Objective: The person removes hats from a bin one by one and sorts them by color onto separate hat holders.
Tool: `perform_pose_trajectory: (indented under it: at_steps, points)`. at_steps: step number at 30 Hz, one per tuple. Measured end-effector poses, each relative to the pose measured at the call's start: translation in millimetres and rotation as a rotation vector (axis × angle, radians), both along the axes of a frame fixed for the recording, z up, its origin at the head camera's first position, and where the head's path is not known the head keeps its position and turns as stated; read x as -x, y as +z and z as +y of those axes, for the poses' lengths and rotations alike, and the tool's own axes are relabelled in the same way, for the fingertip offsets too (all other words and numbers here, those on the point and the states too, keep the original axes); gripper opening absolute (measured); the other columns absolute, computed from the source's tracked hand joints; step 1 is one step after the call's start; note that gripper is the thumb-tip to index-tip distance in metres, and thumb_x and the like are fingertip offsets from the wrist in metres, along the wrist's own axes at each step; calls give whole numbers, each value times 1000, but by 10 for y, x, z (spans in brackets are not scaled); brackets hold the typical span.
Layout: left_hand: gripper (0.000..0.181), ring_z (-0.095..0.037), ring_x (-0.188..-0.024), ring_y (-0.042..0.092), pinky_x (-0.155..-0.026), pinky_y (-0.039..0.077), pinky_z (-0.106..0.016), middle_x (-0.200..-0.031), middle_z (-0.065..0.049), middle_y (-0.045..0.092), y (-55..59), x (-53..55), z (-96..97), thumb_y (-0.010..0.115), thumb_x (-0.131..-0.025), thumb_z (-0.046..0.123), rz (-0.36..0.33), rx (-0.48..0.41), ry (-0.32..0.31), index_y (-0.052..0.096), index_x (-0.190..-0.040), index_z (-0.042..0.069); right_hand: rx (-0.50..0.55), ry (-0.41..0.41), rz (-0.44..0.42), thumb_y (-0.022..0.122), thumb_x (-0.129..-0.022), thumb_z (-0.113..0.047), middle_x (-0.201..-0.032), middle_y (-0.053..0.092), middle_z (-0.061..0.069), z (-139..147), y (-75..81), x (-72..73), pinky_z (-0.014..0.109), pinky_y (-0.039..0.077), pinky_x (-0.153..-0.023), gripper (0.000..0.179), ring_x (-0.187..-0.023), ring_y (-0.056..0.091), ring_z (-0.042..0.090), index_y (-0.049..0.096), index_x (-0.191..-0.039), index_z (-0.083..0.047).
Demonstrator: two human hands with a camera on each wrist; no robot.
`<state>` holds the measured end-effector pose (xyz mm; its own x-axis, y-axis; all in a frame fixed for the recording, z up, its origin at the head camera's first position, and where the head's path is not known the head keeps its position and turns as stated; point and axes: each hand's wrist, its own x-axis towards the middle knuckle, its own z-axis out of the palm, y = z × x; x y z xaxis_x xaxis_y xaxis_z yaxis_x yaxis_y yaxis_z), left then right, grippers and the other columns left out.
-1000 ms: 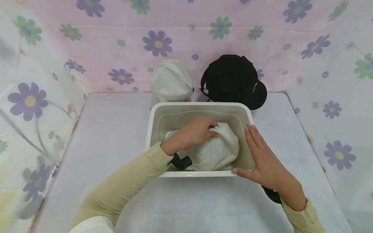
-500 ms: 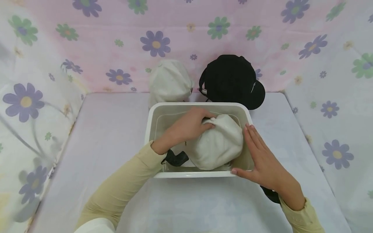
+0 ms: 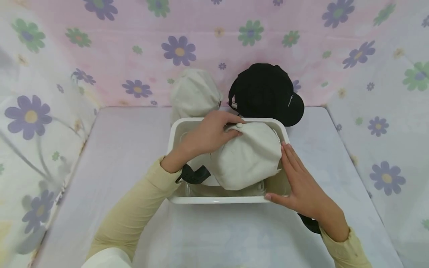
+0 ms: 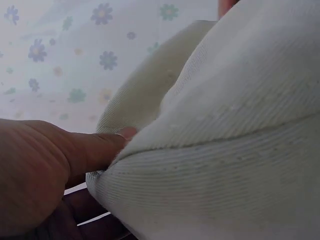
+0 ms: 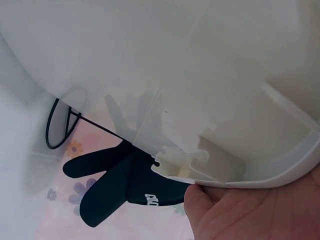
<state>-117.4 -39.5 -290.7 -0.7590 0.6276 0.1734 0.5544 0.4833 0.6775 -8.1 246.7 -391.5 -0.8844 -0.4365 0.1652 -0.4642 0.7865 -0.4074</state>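
In the head view, my left hand [image 3: 211, 134] pinches the top of a cream baseball cap [image 3: 249, 156] near its button. The cap is lifted inside a white plastic bin [image 3: 221, 200], level with its back rim. Cream fabric [image 4: 225, 165] folds between thumb and fingers in the left wrist view. My right hand [image 3: 305, 182] rests on the bin's right front corner, fingers straight along the right rim, thumb at the front rim. The right wrist view shows that hand [image 5: 260, 212] touching the rim from outside. The bin's floor is partly hidden under the cap.
Behind the bin, a second cream cap [image 3: 194, 93] stands at the left and a black cap [image 3: 264, 95] at the right, against the flowered pink backdrop [image 3: 207, 29]. Flowered side walls [image 3: 388, 130] flank the pale tabletop [image 3: 120, 149].
My left hand has raised the cream cap from low in the bin, moving it up and slightly toward the back rim. The right hand stays at the bin's corner.
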Motion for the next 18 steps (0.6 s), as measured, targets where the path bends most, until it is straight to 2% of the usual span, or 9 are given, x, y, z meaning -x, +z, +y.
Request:
perform_pose_trajectory:
  at_steps: [4,10,14,18]
  points:
    - [17,-17,-103,65,-93,51,-28,-109,-4,75,152,23,-56,70,-95,5,6,-37,12,78,-111,6,-11,0,2,80,-79,-59,-171,4,12,-2,-10,1,16,-2,-122,125,-159,1,27,4,-164,-7]
    - [19,-14,-99,65,-90,51,-28,-110,-4,75,399,83,-137,69,-96,5,30,-94,30,77,-114,7,-14,-2,-7,80,-80,-58,-172,1,11,-7,2,8,17,-2,-122,125,-159,0,27,2,-164,-8]
    - [20,-13,-93,63,-86,52,-28,-109,-5,74,596,81,-190,68,-97,4,66,-150,54,77,-115,7,-12,-4,-8,81,-80,-57,-171,3,13,-5,12,10,18,-1,-123,124,-159,1,28,5,-163,-5]
    - [23,-12,-90,62,-84,51,-27,-109,-5,74,802,61,-238,64,-98,0,152,-181,88,76,-117,6,-5,-1,-9,81,-79,-57,-170,7,18,-2,9,-2,18,-1,-122,124,-159,1,28,7,-163,-3]
